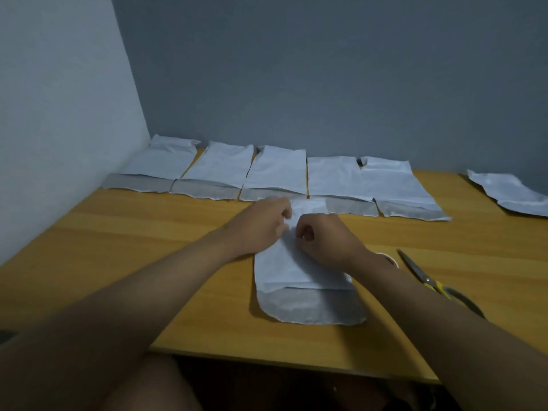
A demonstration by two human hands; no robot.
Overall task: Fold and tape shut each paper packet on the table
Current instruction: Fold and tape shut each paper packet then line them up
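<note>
Your left hand (264, 223) and right hand (323, 238) sit close together on the far end of the paper packet (299, 271), fingers curled and pinching its upper flap; whether any tape is between them you cannot tell from here. The packet lies flat at the table's (118, 247) centre, its grey folded bottom pointing to 6 o'clock and the open end under your fingertips at 12.

Expect it to be light, thin and limp: it will crease wherever you press and slide on the smooth wood if you drag it. Take hold at the two upper corners, and pin the body with a palm while you fold.

At 12 o'clock a row of packets (275, 173) lies along the wall, edges touching or overlapping, with one more packet (510, 194) apart at 2 o'clock. The scissors (436, 283) lie at 3 o'clock, just beside your right forearm, with what may be a tape roll (390, 258) peeking out behind your wrist.
</note>
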